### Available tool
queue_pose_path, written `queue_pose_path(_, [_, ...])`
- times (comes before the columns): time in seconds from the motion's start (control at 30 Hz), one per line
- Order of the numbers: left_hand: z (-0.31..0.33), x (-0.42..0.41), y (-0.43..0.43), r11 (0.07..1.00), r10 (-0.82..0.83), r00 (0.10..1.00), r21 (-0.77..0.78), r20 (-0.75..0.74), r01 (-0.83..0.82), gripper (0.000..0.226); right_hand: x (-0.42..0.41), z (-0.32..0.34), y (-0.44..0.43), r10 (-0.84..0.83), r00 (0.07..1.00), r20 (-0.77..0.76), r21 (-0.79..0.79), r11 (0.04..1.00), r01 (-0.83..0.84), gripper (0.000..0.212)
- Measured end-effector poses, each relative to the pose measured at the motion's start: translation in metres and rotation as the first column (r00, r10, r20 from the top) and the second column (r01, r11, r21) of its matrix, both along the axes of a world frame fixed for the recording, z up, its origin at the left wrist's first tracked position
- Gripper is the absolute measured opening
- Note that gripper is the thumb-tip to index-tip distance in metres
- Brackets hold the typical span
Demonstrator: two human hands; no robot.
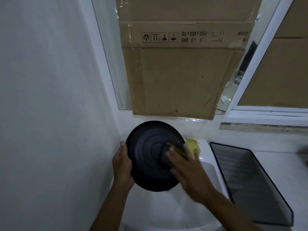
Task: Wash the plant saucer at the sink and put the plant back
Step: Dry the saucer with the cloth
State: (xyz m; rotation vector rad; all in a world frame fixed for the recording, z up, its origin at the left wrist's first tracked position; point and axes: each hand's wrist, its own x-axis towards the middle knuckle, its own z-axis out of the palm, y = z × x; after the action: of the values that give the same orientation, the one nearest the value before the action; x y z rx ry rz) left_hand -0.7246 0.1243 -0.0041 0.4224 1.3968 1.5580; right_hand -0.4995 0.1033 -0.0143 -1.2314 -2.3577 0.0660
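A round black plant saucer with raised rings is held tilted, its face toward me, above the white sink. My left hand grips its left rim. My right hand, blurred by motion, presses a yellow sponge with a dark scouring side against the saucer's right half, fingers fairly straight over it. The plant is out of view.
A white wall stands close on the left. Behind the sink a cardboard sheet is taped over the window. A dark rectangular tray lies on the white counter to the right of the sink.
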Motion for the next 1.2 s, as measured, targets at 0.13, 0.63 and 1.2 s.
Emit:
queue_pose_path(0.13, [-0.003,0.012,-0.003,0.999,-0.032,0.999,-0.008,0.019,0.033,0.042,-0.009,0.031,0.039,-0.406,0.771,-0.490,-0.395,0.892,0.218,0.049])
queue_pose_path(0.63, [-0.001,0.008,0.003,0.983,0.174,0.968,0.017,0.182,-0.180,0.046,-0.037,-0.006,-0.020,-0.090,0.991,-0.103,-0.018,0.996,0.089,0.050])
queue_pose_path(1.2, [0.012,-0.001,0.010,0.994,-0.084,0.994,0.075,0.069,0.079,0.040,-0.020,-0.029,-0.010,0.257,0.964,0.074,0.040,0.965,-0.260,0.053])
